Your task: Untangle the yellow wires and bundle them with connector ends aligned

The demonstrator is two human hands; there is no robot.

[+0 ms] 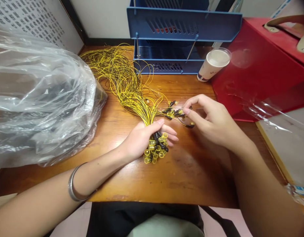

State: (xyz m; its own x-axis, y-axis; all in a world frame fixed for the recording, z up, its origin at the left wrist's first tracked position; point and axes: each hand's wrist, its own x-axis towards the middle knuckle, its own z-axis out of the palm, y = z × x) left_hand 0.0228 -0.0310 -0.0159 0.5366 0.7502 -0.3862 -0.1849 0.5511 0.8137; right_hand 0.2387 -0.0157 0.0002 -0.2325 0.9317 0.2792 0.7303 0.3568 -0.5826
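My left hand [148, 136] is wrapped round a bundle of yellow and black wires [132, 89], its thumb across the top. Out of that grip, toward me, stick black sleeves with clear yellow end caps [155, 149]. My right hand [208, 115] has thumb and index finger pinched together at a smaller loose group of capped wire ends [175, 113] on the wooden table [166, 181]; whether a wire is between the fingertips is too small to tell. The wires trail back in a tangled heap to the rear of the table.
A large clear plastic bag [65, 108] fills the left side. Blue stacked trays [183, 24] stand at the back, with a paper cup [213, 64] beside them. On the right is a red box [260, 72], with clear plastic film near it.
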